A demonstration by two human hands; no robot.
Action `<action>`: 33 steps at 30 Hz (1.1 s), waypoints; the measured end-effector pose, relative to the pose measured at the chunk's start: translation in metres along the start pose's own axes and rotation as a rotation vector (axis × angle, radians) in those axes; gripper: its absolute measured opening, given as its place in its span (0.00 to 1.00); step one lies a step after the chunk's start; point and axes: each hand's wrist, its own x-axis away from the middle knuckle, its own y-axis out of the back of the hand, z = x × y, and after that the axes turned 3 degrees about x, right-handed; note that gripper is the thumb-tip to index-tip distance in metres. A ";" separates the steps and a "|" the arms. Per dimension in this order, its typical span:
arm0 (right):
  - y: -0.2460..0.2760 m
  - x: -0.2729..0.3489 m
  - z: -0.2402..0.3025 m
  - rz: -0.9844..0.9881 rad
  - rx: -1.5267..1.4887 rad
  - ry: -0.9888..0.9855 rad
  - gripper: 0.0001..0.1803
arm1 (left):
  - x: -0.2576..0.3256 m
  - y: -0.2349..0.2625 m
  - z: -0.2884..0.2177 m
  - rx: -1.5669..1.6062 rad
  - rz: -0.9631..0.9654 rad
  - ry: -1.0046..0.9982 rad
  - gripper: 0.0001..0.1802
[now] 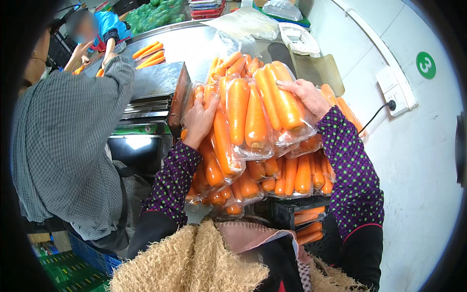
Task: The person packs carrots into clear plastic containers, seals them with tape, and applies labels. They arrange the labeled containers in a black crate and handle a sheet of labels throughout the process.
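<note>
We hold a stack of bagged carrots above the black crate; left hand and right hand clasp it. Slick film may let packs slide out.

Clear, glossy plastic film, wrinkled and shiny, around smooth orange carrot packs, pressed under the left hand and right hand. Brushed, dull-gleaming metal on the counter and sealing machine. Soft dotted purple cloth on the sleeves, coarse shaggy tan knit on the scarf, matt grey checked cloth on a neighbour's shirt, smooth painted wall.
</note>
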 end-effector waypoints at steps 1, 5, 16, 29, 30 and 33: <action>-0.006 0.002 0.001 -0.048 0.054 -0.005 0.27 | -0.001 -0.002 0.003 0.016 -0.048 0.003 0.44; -0.013 0.024 0.010 -0.107 0.177 0.029 0.35 | 0.012 0.002 -0.002 0.402 -0.259 -0.137 0.30; -0.020 0.044 -0.006 0.094 -0.166 0.124 0.29 | 0.054 0.021 -0.004 1.697 0.578 0.477 0.26; -0.070 0.046 -0.013 -0.039 0.344 0.424 0.32 | 0.080 0.047 -0.019 1.736 0.661 0.250 0.30; -0.079 0.053 -0.012 -0.103 0.485 0.511 0.35 | 0.092 0.044 -0.014 1.732 0.602 0.303 0.31; -0.082 0.044 -0.006 -0.020 0.518 0.337 0.48 | 0.098 0.042 -0.004 1.636 0.509 0.365 0.31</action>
